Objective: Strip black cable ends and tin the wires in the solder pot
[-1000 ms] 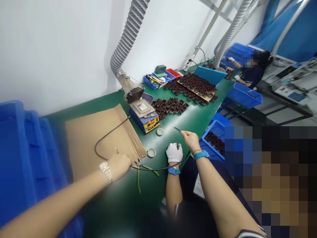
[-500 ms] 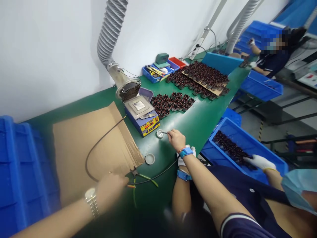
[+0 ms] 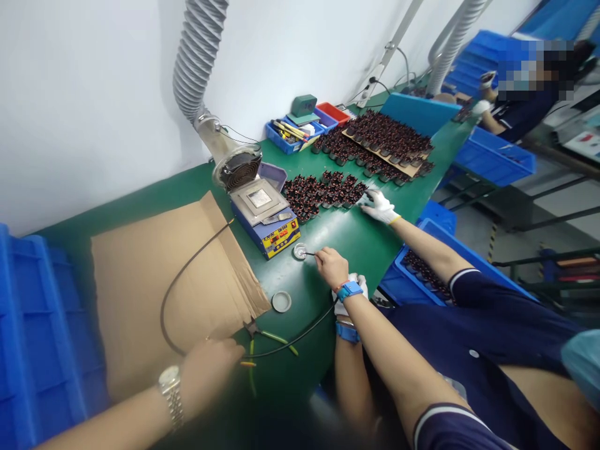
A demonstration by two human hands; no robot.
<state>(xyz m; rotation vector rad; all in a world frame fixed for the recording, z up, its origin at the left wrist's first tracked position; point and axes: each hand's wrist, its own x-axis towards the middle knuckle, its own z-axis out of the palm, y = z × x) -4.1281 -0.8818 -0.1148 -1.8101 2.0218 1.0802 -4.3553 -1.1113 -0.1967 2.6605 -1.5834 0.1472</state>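
Note:
My left hand [image 3: 213,369], blurred, with a metal watch on its wrist, is closed around a black cable [image 3: 164,300] at the bottom left. The cable loops over the cardboard, and its bare copper end lies near the heating unit. My right hand [image 3: 332,267], bare, with a blue wrist strap, is closed on a thin dark length that looks like the cable's other end. Its tip reaches into a small round tin [image 3: 300,251] with silvery contents. Beneath the right wrist the cable is hidden. Between the hands lie a grey lid [image 3: 282,302] and green-handled pliers [image 3: 276,338].
A blue and yellow heating unit [image 3: 281,240] stands under a fume hose [image 3: 197,62]. Flat cardboard [image 3: 140,281] covers the left. Dark coil-like parts [image 3: 304,194] fill the back right. One co-worker's gloved hand [image 3: 380,207] is beside them; another gloved hand [image 3: 359,281] is behind my right wrist.
The co-worker's gloved hand has moved from the blue crate at the right up to the coil-like parts on the table. My hands have barely moved; the view shifts slightly.

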